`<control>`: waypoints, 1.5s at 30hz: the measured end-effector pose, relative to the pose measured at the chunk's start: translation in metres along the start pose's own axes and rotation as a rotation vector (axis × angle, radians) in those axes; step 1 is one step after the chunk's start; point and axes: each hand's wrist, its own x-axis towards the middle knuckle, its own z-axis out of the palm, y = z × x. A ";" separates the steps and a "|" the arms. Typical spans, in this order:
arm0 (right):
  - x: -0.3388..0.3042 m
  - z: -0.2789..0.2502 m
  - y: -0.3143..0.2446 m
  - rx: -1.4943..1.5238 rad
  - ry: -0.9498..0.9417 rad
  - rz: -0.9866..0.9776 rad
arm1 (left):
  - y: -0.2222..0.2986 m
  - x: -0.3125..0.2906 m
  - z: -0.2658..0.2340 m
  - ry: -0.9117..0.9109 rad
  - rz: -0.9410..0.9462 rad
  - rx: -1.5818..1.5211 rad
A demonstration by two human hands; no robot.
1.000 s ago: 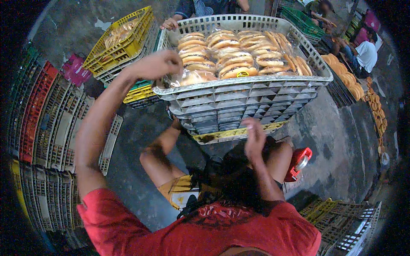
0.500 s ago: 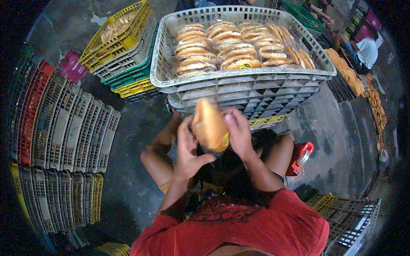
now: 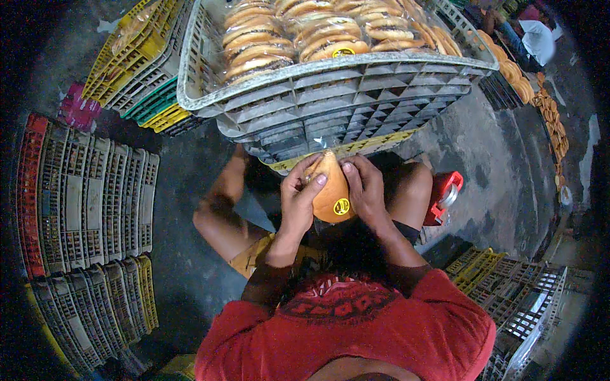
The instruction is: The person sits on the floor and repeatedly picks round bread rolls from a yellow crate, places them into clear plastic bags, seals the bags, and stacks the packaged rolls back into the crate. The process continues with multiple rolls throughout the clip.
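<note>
Between my hands, in front of my lap, is a bagged bun (image 3: 327, 193), golden brown with a round yellow sticker low on its face. Its clear bag narrows to a gathered tip that points away from me. My left hand (image 3: 300, 195) grips the bun's left side, thumb lying across the front. On the other side my right hand (image 3: 366, 192) is closed at the upper right edge, thumb and fingers near the neck of the bag. Just beyond stands a grey crate (image 3: 330, 75), packed with rows of similar bagged buns (image 3: 330, 38).
The grey crate tops a stack. Another crate stack (image 3: 136, 63) is at far left, with long rows of crates (image 3: 89, 197) nearer. By my right knee sits a red device (image 3: 445, 198) holding a roll. More crates (image 3: 502, 305) stand at lower right; unwrapped buns (image 3: 551, 120) line the far right.
The bun, blurred and tilted before, is now steady with its bag tip pointing away. Both hands have shifted toward its upper part. The view has tipped downward.
</note>
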 end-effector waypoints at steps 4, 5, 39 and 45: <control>-0.005 -0.005 0.017 0.723 -0.107 0.557 | -0.005 -0.001 -0.003 -0.191 -0.025 -0.272; -0.009 -0.011 0.015 0.764 -0.125 0.508 | -0.010 -0.003 -0.008 -0.240 -0.015 -0.234; -0.039 -0.052 0.031 0.186 0.194 0.469 | -0.065 0.011 0.053 -0.052 0.000 0.607; -0.046 -0.062 0.033 0.042 0.070 0.220 | -0.071 0.012 0.063 0.082 0.069 0.380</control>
